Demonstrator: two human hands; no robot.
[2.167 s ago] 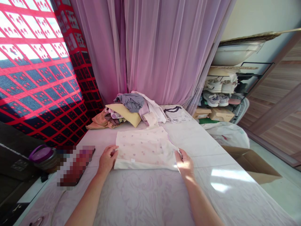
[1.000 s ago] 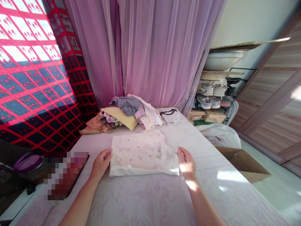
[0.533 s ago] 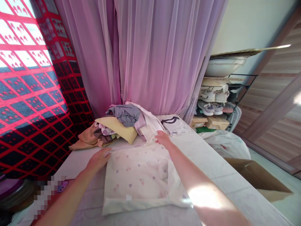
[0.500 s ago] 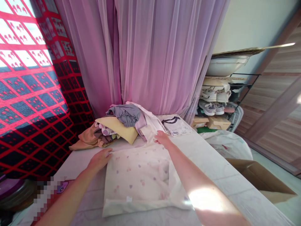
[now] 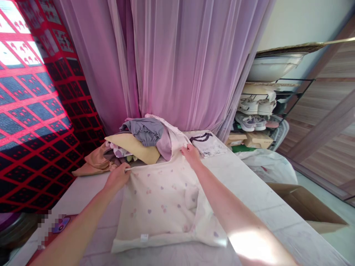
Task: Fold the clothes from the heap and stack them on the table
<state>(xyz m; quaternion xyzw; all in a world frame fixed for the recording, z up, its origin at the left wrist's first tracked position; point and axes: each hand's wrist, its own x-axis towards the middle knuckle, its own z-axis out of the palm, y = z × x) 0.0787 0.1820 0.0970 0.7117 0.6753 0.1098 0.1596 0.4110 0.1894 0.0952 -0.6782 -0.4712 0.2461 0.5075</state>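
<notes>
Your left hand [image 5: 118, 178] has its grip clamped on the top edge of the white heart-print garment [image 5: 158, 210], lying at 6 o'clock; your right hand [image 5: 191, 155] pinches its far end, below the clothes pile [image 5: 138, 144]. Keep both pinches level, the cloth evenly taut.

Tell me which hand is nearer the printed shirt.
Right. The right hand is at the shirt's left edge, on the dotted garment. The left hand is much farther left, at that garment's other top corner.
</notes>
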